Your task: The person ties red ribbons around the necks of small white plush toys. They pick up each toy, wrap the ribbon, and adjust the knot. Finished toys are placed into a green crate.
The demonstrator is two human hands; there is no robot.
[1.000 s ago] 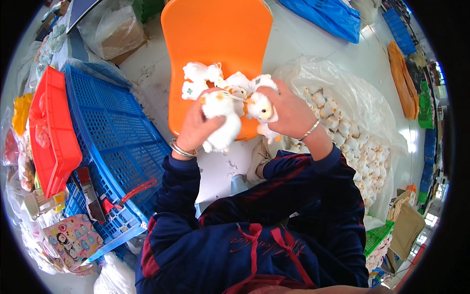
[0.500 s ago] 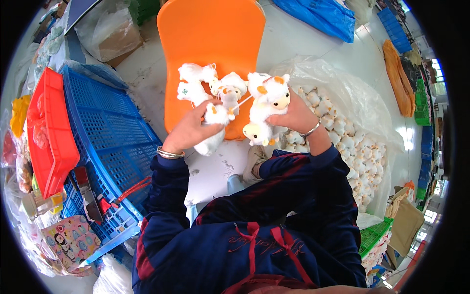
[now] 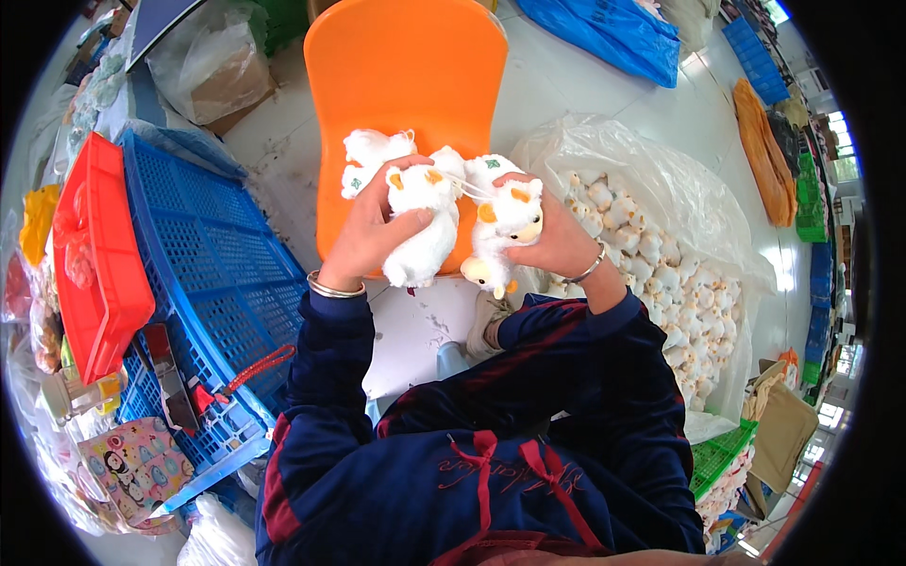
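Observation:
Over the seat of an orange chair, my left hand is closed around a white plush toy with small orange ears, its face turned away. My right hand grips a bunch of similar plush sheep; two faces with dark eyes show, one above the other. Thin white cords stretch across the gap between both hands. Behind my left hand more white plush toys lie on the seat, partly covered by the held ones.
A clear plastic bag full of plush toys stands at the right. To the left are a tilted blue plastic crate and a red bin. A blue sheet lies on the floor at the far right.
My left hand has moved slightly right and the toy in it has turned, now showing its back. The toys in my right hand have shifted a little left and down.

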